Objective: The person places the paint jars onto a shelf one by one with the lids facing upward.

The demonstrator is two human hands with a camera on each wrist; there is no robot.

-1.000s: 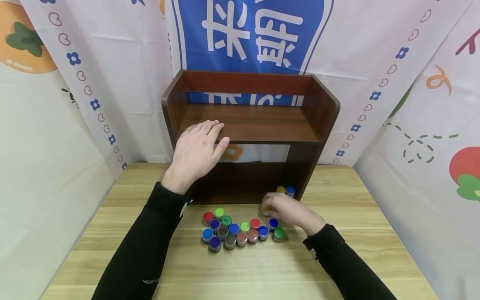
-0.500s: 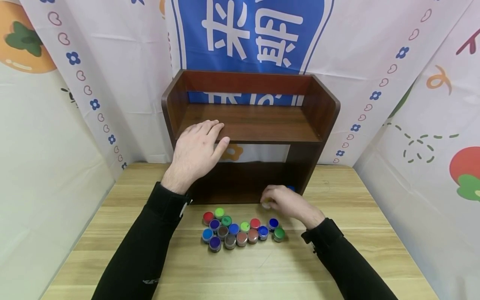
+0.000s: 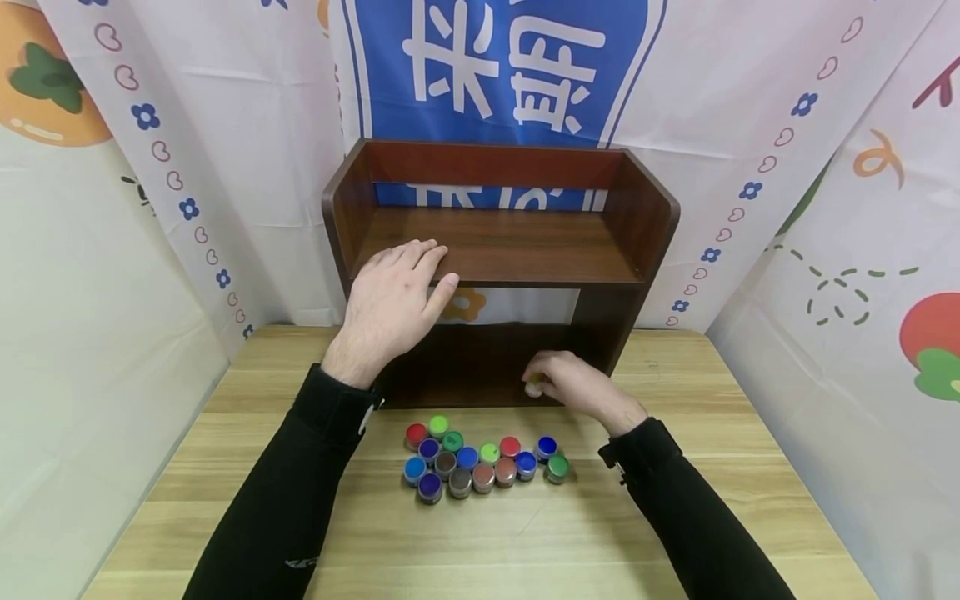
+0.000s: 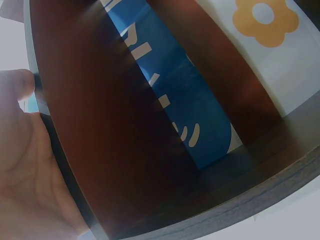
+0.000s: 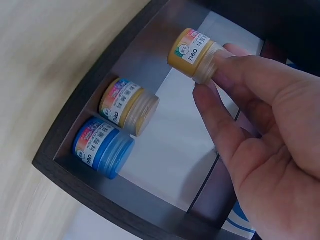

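Right hand (image 3: 576,387) pinches yellow paint jar (image 5: 191,54) at lower shelf (image 3: 465,383), near second yellow jar (image 5: 120,104) and blue jar (image 5: 97,145). Left hand (image 3: 392,302) rests, fingers extended, on upper shelf (image 3: 525,247). Likely placing; next calls for lining up, release.

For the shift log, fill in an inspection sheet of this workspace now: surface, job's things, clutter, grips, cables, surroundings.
Surface: wood-grain table bearing a dark brown shelf unit.
Job's things: held yellow jar; second yellow jar and blue jar side by side in the unit's lower corner; group of jars in several colours on the table before the unit.
Clutter: nothing seen.
Grips: left grip rests on the unit's left side; right grip pinches the held yellow jar by its clear end.
Cables: nothing seen.
Surroundings: printed white hangings behind and at both sides.
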